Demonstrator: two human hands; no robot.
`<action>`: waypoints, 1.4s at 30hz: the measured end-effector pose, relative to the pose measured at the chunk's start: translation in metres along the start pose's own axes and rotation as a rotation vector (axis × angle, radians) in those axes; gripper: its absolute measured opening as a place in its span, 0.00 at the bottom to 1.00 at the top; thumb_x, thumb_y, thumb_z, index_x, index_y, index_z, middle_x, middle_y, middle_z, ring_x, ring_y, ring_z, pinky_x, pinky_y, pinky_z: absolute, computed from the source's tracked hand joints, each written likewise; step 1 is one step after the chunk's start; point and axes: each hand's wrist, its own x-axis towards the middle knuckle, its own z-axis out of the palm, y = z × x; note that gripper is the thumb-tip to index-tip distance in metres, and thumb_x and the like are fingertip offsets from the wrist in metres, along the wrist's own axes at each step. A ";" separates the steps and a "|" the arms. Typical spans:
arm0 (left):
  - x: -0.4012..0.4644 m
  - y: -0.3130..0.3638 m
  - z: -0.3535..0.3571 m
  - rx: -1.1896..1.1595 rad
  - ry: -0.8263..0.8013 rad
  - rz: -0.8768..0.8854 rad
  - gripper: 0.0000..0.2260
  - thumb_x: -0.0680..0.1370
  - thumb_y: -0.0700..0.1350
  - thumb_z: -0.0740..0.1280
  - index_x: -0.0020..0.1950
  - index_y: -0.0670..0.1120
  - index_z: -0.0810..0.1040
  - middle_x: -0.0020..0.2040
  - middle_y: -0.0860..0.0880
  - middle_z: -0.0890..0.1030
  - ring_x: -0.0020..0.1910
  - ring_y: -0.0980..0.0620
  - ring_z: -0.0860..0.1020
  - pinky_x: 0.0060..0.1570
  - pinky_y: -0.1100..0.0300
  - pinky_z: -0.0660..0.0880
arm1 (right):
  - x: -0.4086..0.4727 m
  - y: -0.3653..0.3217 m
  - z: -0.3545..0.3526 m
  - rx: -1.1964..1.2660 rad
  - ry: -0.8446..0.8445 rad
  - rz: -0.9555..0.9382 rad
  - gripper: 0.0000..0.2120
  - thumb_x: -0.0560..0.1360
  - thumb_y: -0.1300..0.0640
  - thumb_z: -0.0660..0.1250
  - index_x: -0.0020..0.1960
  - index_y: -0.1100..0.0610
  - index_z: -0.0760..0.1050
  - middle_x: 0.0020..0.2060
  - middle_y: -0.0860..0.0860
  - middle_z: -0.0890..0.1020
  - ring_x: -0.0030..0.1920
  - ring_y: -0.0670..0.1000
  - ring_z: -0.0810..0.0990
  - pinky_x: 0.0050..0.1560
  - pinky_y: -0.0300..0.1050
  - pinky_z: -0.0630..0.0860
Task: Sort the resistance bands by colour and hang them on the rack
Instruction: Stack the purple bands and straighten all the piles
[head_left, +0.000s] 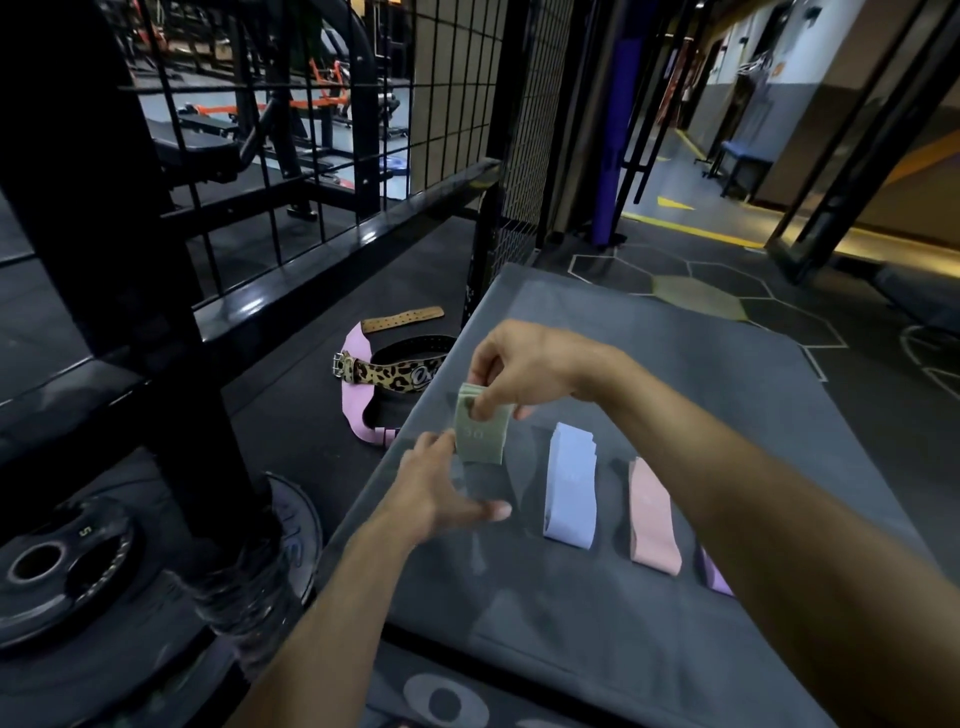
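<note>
A stack of green resistance bands (480, 436) hangs just above a grey padded box (649, 613), pinched at its top by my right hand (524, 371). My left hand (441, 488) is below and left of it with fingers straight, its fingertips touching the stack's left edge. To the right on the box lie a light blue band stack (570, 486), a pink band (653, 519) and a purple band (716, 574) partly hidden by my right forearm.
A black wire-mesh rack (311, 156) stands to the left behind a black rail (332, 280). On the floor lie a leopard-print belt (387, 371), a pink belt (358, 410) and weight plates (57, 566). Open gym floor lies to the right.
</note>
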 end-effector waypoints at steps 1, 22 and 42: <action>0.000 0.005 0.006 0.007 0.082 -0.005 0.46 0.57 0.68 0.77 0.72 0.54 0.68 0.61 0.52 0.68 0.66 0.48 0.68 0.64 0.49 0.72 | 0.000 -0.001 -0.001 0.011 0.005 0.006 0.06 0.69 0.57 0.77 0.45 0.56 0.83 0.46 0.56 0.85 0.46 0.57 0.86 0.46 0.56 0.85; 0.010 0.013 0.069 -0.473 0.540 -0.090 0.18 0.69 0.48 0.77 0.54 0.55 0.75 0.43 0.58 0.82 0.43 0.59 0.82 0.43 0.57 0.80 | 0.001 0.024 -0.007 0.200 0.041 0.030 0.08 0.71 0.60 0.76 0.47 0.62 0.82 0.47 0.60 0.85 0.43 0.57 0.87 0.46 0.52 0.85; -0.004 0.026 0.062 -0.276 0.572 -0.142 0.15 0.71 0.53 0.74 0.50 0.56 0.70 0.39 0.58 0.79 0.39 0.53 0.80 0.41 0.54 0.77 | 0.008 0.031 -0.011 0.171 0.068 -0.023 0.05 0.71 0.62 0.75 0.46 0.61 0.81 0.42 0.56 0.85 0.46 0.57 0.86 0.47 0.54 0.85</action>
